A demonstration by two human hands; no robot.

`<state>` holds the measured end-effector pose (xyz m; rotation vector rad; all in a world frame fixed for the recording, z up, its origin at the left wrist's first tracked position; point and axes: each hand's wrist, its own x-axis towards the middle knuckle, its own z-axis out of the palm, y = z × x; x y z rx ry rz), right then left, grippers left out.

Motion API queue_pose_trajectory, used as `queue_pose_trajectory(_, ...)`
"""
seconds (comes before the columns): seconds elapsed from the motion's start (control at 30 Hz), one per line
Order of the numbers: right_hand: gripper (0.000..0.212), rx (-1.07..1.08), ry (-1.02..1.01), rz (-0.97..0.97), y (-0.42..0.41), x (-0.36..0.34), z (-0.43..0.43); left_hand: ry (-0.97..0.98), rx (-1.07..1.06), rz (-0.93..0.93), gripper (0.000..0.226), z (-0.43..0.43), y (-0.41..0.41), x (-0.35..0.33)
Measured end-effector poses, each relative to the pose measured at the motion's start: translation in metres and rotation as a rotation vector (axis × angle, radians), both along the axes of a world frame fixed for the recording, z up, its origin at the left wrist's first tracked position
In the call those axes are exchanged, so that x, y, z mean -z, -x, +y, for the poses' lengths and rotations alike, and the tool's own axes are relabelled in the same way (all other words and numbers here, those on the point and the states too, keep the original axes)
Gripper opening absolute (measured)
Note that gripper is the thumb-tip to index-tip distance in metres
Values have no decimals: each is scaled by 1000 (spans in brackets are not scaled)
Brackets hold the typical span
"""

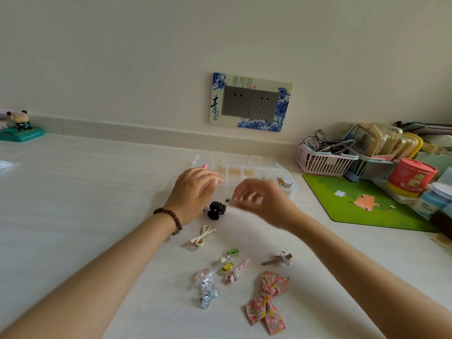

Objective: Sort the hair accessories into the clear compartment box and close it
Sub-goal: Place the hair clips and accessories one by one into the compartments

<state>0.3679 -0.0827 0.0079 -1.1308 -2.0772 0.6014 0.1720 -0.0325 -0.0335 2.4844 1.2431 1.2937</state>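
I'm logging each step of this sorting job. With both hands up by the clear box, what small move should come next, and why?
Probably pick up the black claw clip with the left hand: it lies on the table just below that hand and nearest the open clear box. The blurred right hand seems occupied.

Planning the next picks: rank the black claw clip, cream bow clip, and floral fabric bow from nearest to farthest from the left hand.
1. black claw clip: just right of the left hand.
2. cream bow clip: below the wrist, nearer the person.
3. floral fabric bow: farthest, bottom right, near the table's front.
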Motion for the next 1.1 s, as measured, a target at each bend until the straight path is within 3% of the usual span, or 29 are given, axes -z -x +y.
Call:
queue_pose_trajectory(0.07, 9, 164, -104, 159, -10, -16, 12, -3, 9, -18, 44, -1, 0, 0)
queue_pose_trajectory(0.17, 8, 299, -136, 139, -24, -25, 33, 5, 11, -24, 45, 0, 0, 0)
queue_pose_trajectory(0.27, 7, 295, -63, -23, -30, -21, 44, -5, 10, -23, 45, 2, 1, 0)
queue_pose_trajectory(0.4, 5, 285, -130, 40, -24, -22, 35, 7, 12, -28, 46, 2, 1, 2)
queue_pose_trajectory(0.47, 5, 188, -94, 31, -12, -22, 24, 7, 24, -39, 46, 2, 1, 1)
queue_pose_trajectory(0.6, 11, 10, -39, -172, 14, -8, 7, 71, 76, -108, 52, 1, 4, -2)
queue_pose_trajectory(0.77, 17, 102, -65, -316, 29, 13, 6, 104, 84, -187, 47, 2, 8, -4)
queue_pose_trajectory(0.97, 9, 84, -34, -262, 24, 9, 4, 108, 9, -158, 54, 7, 12, -1)
queue_pose_trajectory(1.1, 6, 149, -82, -12, 12, -12, 9, 90, 57, -150, 53, 6, 8, 2)
